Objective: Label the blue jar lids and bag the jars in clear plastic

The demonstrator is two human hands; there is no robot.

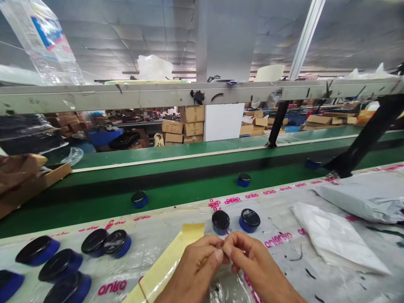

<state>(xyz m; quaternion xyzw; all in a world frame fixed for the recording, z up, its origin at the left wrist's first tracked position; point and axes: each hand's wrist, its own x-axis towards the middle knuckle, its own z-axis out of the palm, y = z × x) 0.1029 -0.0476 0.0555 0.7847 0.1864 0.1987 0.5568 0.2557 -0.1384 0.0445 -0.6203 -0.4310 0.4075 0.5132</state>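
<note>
1. Across the middle of the scene, the green conveyor belt (189, 189) runs from left to right, with a long metal beam (164, 93) raised above it.
2. On the near side lies the desk (151, 237), covered in plastic sheeting printed with pink "anko" lettering.
3. On the right of the desk, a crumpled white bag (337, 237) lies flat, nearer than a grey-white package (362, 198).
4. Left of centre, a pale yellow strip (164, 261) slants from the near edge toward the far side, passing just beside the hands.
5. At near centre, the left hand (199, 261) and right hand (252, 257) meet, thumbs and fingers pinched together.
6. Round black-topped blue containers stand in several spots: six at near left (59, 265), two just beyond the hands (221, 222), and two on the belt (139, 199), one left, one right of centre.
7. Between the meeting fingertips, both hands grip a small greyish piece (220, 249), mostly hidden; I cannot tell what it is.
</note>
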